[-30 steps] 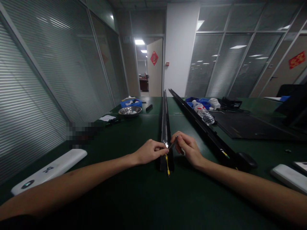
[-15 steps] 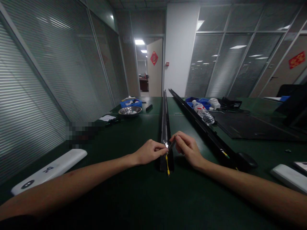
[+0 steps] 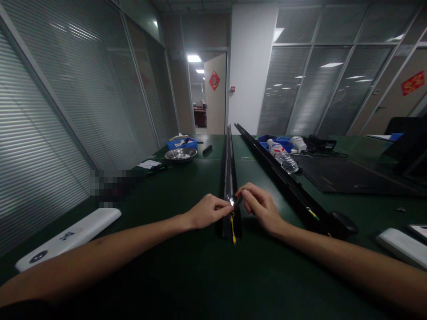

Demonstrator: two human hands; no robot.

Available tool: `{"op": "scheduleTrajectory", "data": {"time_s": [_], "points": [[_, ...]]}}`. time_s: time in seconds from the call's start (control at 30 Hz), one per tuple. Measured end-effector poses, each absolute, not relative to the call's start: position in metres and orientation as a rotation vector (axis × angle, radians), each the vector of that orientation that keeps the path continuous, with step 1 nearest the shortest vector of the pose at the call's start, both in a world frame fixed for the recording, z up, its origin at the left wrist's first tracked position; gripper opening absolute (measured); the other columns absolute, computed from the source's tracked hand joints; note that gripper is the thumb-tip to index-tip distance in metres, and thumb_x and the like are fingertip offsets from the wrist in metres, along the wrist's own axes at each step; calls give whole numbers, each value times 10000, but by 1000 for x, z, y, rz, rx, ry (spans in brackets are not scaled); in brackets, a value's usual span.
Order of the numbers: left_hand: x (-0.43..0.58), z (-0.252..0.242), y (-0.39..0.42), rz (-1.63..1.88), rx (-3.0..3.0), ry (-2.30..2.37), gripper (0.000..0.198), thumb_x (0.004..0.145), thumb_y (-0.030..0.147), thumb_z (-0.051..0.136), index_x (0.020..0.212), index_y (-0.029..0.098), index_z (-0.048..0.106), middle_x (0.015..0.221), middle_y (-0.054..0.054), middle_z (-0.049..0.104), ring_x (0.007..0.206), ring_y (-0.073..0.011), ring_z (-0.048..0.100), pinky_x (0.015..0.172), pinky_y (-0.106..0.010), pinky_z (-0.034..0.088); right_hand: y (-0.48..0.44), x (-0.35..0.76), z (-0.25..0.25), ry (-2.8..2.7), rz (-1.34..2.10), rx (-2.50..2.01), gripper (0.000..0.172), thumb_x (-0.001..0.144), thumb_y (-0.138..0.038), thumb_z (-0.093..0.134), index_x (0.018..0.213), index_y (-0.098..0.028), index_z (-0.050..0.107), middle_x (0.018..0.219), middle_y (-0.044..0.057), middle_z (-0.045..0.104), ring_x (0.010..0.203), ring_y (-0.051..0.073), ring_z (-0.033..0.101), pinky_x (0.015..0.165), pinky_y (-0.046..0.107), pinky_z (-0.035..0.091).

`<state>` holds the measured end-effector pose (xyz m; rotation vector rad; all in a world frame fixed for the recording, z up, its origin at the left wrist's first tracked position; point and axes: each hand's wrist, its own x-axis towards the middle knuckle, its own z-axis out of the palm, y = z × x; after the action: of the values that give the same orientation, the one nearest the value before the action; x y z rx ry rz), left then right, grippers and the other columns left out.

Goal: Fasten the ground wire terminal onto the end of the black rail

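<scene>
A long black channel (image 3: 229,173) lies lengthwise on the green table, pointing away from me. From its near end a yellow wire (image 3: 233,229) hangs out of a small metal part. My left hand (image 3: 209,211) reaches over the channel from the left, thumb and fingers pinched at the top of the wire; what they pinch is too small to name. On the right side, my right hand (image 3: 262,206) is closed round a thin, dark metal tool (image 3: 238,203), whose tip is beside my left fingertips.
A second black channel (image 3: 283,178) lies to the right, beside a plastic bottle (image 3: 283,158) and blue bins (image 3: 283,143). Metal bowl (image 3: 180,154) and blue tray (image 3: 183,143) stand at the far left. White casings (image 3: 71,238) lie near both forearms.
My right hand has tilted the thin tool slightly and its fingers have shifted a little. My left hand stays in nearly the same place.
</scene>
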<state>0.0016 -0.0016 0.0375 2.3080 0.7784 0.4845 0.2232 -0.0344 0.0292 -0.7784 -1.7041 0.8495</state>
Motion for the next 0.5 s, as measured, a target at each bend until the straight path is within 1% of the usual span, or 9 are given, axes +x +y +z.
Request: {"op": "scheduleTrajectory", "data": {"time_s": [0.1,0.2,0.3,0.37,0.5], "points": [[1,37,-1,482,2288,803,387,1027,390,514,800,128,685,650,33,526,565,-99,446,538,-223,292,-32,224,26,-1691,888,-739,320,1031,-475,538,959,-190,664,653,-42,486,563,118,450,545,259,350],[1,35,-1,471,2269,854,348,1009,407,546,895,131,725,661,30,537,558,-102,437,519,-225,271,-28,226,20,-1682,938,-673,329,1035,-484,524,922,-198,642,686,-32,501,569,121,456,537,260,344],[1,35,0,468,2268,870,352,1006,428,552,935,136,734,657,31,536,551,-103,431,517,-226,272,-25,226,18,-1686,969,-643,340,1043,-488,501,918,-201,632,718,-20,519,583,127,469,540,265,345],[1,36,-1,475,2281,851,353,1010,420,544,897,138,723,660,32,536,557,-103,439,523,-226,281,-26,226,20,-1687,966,-652,345,1043,-492,500,920,-199,634,712,-20,515,585,128,465,545,268,350],[2,37,-1,491,2328,799,406,1032,389,500,756,140,662,630,37,505,556,-101,449,542,-228,304,-31,224,26,-1691,922,-712,310,1018,-479,558,935,-192,638,661,-42,482,564,119,432,544,263,340]]}}
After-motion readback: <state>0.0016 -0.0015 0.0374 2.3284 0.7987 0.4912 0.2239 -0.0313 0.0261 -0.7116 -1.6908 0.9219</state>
